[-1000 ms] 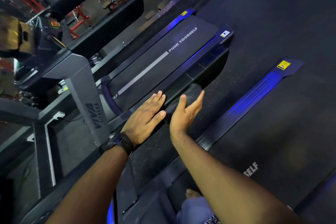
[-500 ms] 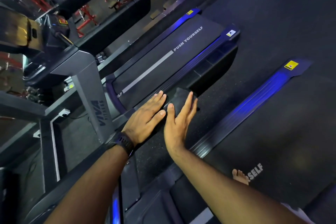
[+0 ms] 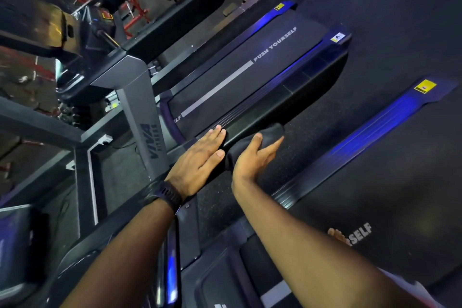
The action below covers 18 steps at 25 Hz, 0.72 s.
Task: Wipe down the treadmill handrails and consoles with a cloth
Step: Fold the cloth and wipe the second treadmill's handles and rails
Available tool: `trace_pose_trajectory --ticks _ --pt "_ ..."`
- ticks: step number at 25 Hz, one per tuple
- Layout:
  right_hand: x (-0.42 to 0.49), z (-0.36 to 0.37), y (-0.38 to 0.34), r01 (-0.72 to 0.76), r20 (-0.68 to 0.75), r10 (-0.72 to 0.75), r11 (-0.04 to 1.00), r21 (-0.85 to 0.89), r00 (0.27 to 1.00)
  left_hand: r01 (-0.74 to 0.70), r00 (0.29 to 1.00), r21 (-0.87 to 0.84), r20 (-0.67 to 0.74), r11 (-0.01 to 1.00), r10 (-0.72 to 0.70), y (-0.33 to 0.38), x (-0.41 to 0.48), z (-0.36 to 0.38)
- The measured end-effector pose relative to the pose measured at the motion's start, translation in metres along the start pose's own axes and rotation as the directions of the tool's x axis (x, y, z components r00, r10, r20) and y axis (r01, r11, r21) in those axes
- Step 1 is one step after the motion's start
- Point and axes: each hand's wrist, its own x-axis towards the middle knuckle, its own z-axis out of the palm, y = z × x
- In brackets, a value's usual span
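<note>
A dark cloth [image 3: 265, 136] is draped over the far end of the black treadmill handrail [image 3: 240, 130], which runs up from the lower left. My right hand [image 3: 250, 160] presses the cloth against the rail's right side, thumb on top and fingers straight. Just left of it, my left hand [image 3: 200, 160] lies flat on the handrail with straight fingers and holds nothing; a dark watch [image 3: 166, 195] is on that wrist. The rail under both hands is hidden.
Left of the rail is the neighbouring treadmill, with its belt [image 3: 250, 75] marked PUSH YOURSELF, a grey VIVA upright [image 3: 147, 130] and a console [image 3: 45, 25]. A blue-lit side rail [image 3: 375, 132] and a bare foot [image 3: 340, 235] are at right. Red gym frames stand at the back.
My right hand drew the cloth back toward me along the handrail, then pushed it out again to the rail's end. My left hand stayed flat in place.
</note>
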Motion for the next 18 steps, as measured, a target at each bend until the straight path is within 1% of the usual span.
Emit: trace_pose_trajectory --ticks 1,2,3,4,5,6,7,8,9,10,12,13,14,15,16,17,18 --pt "-0.014 0.002 0.004 -0.023 0.038 0.023 1.000 -0.014 0.999 0.003 1.000 0.014 0.001 1.000 -0.003 -0.001 -0.003 0.000" --pt "-0.032 -0.002 0.006 0.126 0.093 -0.120 0.990 -0.070 0.988 0.005 1.000 0.024 0.000 1.000 -0.005 -0.003 -0.005 -0.001" --pt "-0.047 -0.010 0.009 0.282 0.165 -0.265 0.955 -0.088 0.950 0.006 1.000 0.028 -0.005 1.000 -0.005 -0.004 -0.007 0.000" --pt "-0.043 -0.015 0.015 0.413 0.205 -0.390 0.907 -0.081 0.897 0.008 1.000 0.031 -0.010 0.999 -0.007 -0.006 -0.008 0.000" --pt "-0.026 -0.014 0.018 0.449 0.201 -0.428 0.891 -0.070 0.881 0.013 1.000 0.037 -0.011 0.999 -0.013 -0.006 -0.009 0.001" --pt "-0.009 -0.008 0.023 0.336 0.128 -0.326 0.939 -0.068 0.937 0.021 1.000 0.045 -0.007 0.999 -0.021 -0.007 -0.011 0.001" --pt "-0.001 -0.001 0.020 0.134 0.026 -0.133 0.991 -0.030 0.991 0.030 1.000 0.049 -0.003 0.998 -0.030 -0.006 -0.013 0.002" --pt "-0.003 0.007 0.021 -0.034 -0.008 0.034 0.999 0.005 0.999 0.043 0.999 0.051 -0.002 0.998 -0.043 -0.005 -0.015 0.002" --pt "-0.019 0.008 0.022 -0.049 0.029 0.049 0.999 -0.003 0.998 0.063 0.998 0.055 -0.004 0.996 -0.063 -0.006 -0.020 0.001" --pt "-0.040 0.003 0.022 0.092 0.090 -0.088 0.995 -0.042 0.992 0.078 0.997 0.062 -0.008 0.995 -0.078 -0.007 -0.025 0.001" --pt "-0.058 -0.008 0.030 0.357 0.184 -0.340 0.932 -0.065 0.922 0.090 0.996 0.075 -0.011 0.993 -0.090 -0.011 -0.032 0.001" --pt "-0.044 -0.007 0.034 0.392 0.176 -0.379 0.919 -0.047 0.908 0.098 0.995 0.086 -0.006 0.992 -0.098 -0.012 -0.035 0.001" --pt "-0.029 0.001 0.039 0.268 0.112 -0.262 0.963 -0.036 0.958 0.108 0.994 0.097 0.000 0.989 -0.108 -0.014 -0.038 0.001" --pt "-0.026 0.009 0.037 0.067 0.033 -0.068 0.998 0.009 0.997 0.118 0.993 0.102 0.004 0.988 -0.119 -0.016 -0.040 0.000" --pt "-0.031 0.017 0.036 -0.094 0.018 0.093 0.995 0.029 0.995 0.128 0.992 0.103 0.005 0.986 -0.129 -0.017 -0.043 -0.001" --pt "-0.046 0.017 0.034 -0.102 0.039 0.101 0.994 0.024 0.994 0.137 0.990 0.101 0.007 0.985 -0.139 -0.019 -0.047 -0.002" --pt "-0.064 0.011 0.035 0.053 0.066 -0.051 0.998 -0.022 0.996 0.144 0.989 0.098 0.004 0.985 -0.145 -0.021 -0.050 -0.002"
